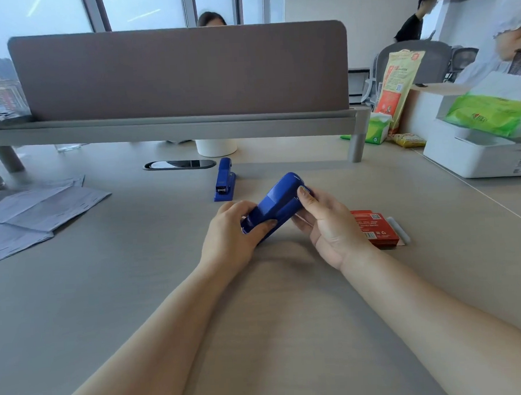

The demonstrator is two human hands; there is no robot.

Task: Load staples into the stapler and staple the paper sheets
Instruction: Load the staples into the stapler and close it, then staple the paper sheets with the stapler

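A blue stapler (276, 205) is lifted just above the desk between both hands, tilted with its rear end up and to the right. My left hand (231, 235) grips its lower front end, thumb across the side. My right hand (327, 221) holds the raised rear end with thumb and fingers. A second blue stapler (224, 180) rests on the desk just beyond. A red staple box (375, 229) lies on the desk right of my right hand, with a pale staple strip (399, 229) beside it. Paper sheets (34, 215) lie at the left.
A grey partition screen (180, 71) on a raised shelf crosses the back of the desk. A white cup (216, 146) stands under it, near a cable port (179, 164). A white printer (477, 152) with green packets and a snack bag sits at the right. People are in the background.
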